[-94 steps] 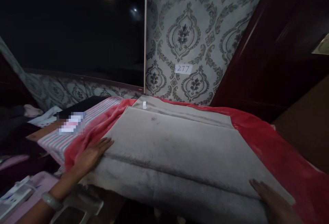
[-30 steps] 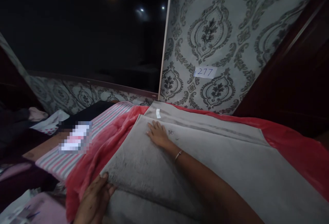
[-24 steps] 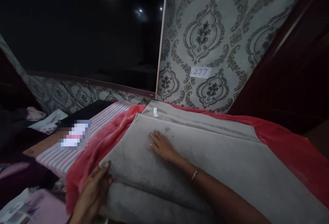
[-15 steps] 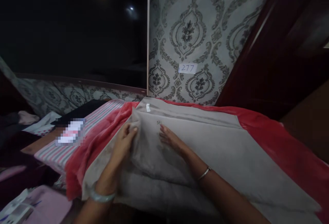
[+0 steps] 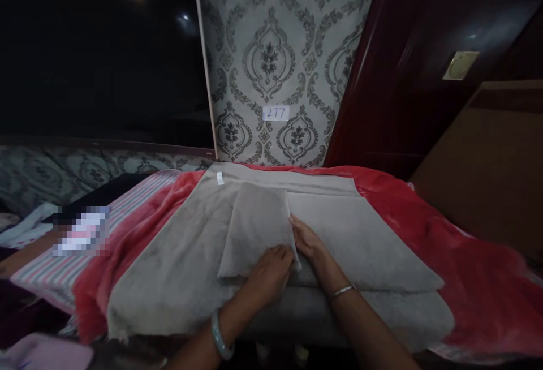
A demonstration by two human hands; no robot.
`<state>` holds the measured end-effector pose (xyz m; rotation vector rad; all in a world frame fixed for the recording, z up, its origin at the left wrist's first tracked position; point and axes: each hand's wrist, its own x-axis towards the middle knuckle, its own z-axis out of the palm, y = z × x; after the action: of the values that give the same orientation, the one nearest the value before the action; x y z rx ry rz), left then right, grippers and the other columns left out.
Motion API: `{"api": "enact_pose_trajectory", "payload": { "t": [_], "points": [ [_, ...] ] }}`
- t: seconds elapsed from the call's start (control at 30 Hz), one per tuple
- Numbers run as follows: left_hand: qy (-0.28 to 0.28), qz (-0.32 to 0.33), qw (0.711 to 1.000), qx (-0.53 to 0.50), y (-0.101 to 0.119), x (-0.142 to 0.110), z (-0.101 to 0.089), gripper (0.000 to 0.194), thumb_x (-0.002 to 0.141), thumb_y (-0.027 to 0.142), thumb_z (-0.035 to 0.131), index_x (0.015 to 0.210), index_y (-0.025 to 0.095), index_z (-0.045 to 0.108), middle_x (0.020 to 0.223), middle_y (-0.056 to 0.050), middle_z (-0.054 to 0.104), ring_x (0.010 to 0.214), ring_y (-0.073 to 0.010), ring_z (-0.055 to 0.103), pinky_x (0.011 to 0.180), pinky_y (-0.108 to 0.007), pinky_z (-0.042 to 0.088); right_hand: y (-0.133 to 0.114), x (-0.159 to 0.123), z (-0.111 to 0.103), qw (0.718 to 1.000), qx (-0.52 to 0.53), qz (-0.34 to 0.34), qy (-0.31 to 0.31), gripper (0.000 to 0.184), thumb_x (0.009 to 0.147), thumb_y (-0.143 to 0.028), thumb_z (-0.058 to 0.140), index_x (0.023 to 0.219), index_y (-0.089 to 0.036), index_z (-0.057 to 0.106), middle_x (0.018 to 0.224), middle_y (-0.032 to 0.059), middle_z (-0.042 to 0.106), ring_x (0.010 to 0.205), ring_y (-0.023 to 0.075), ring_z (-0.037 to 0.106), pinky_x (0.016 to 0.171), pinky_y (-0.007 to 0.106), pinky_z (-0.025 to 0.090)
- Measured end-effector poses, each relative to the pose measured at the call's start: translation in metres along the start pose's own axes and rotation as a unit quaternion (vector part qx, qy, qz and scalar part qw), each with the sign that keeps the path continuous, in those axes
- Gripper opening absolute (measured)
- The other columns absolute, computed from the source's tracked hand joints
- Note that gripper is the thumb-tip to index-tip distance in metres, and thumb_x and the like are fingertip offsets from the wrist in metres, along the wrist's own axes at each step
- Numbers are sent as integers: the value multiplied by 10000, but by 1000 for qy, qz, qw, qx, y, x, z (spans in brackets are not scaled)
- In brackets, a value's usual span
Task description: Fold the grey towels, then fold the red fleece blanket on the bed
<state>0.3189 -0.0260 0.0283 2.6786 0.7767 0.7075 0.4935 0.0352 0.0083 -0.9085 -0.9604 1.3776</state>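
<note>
A grey towel [image 5: 365, 234] with a striped band and a small white tag lies spread over a red plush blanket [image 5: 479, 285]. Its left part is turned over to the right as a folded flap [image 5: 258, 228] on top of the other layers. My left hand [image 5: 272, 271] grips the flap's near right corner, fingers curled on the cloth. Just to its right, my right hand [image 5: 309, 240] holds the flap's right edge between thumb and fingers; the fingertips are partly hidden by cloth.
A pink-and-grey striped cloth [image 5: 127, 203] sticks out under the blanket at left. Behind stand a large dark screen [image 5: 97, 59] and a patterned wall with a "277" label [image 5: 276, 112]. A cardboard box [image 5: 483, 177] is at right, a pink object [image 5: 51, 353] at lower left.
The towel's left part has been carried over to the right and now lies folded. My left hand has moved right, beside my right hand, which now holds the edge. The view has shifted right.
</note>
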Motion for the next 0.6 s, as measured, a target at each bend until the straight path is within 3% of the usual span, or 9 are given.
{"api": "enact_pose_trajectory", "payload": {
  "t": [0.13,0.3,0.47,0.6],
  "points": [
    [-58,-37,994,88,1,-4,-8,426,863,34,440,1228,152,624,1354,-180,616,1306,-303,558,1139,-512,427,-3,12,6,1000,2,-11,15,584,633,-315,657,1202,-188,632,1043,83,771,992,296,706,874,446,573],
    [-46,-38,993,101,1,7,-7,492,899,26,368,1302,152,618,1372,-183,612,1331,-312,535,1123,-543,426,-17,30,0,997,-45,-11,64,685,566,-230,609,1249,-168,607,901,43,767,835,275,708,768,417,583],
    [-32,-10,994,103,9,17,9,473,913,45,408,1313,175,624,1328,-163,644,1273,-301,579,1082,-508,476,-17,24,-24,987,-66,-36,140,680,563,-227,594,1238,-153,633,818,13,751,736,232,686,673,330,560],
    [-30,13,990,138,6,11,31,423,905,52,462,1277,143,641,1330,-187,638,1297,-327,557,1073,-507,477,-6,15,-37,985,-66,-29,156,596,540,-261,606,1121,-154,687,758,6,741,688,222,674,639,314,551]
  ]
}}
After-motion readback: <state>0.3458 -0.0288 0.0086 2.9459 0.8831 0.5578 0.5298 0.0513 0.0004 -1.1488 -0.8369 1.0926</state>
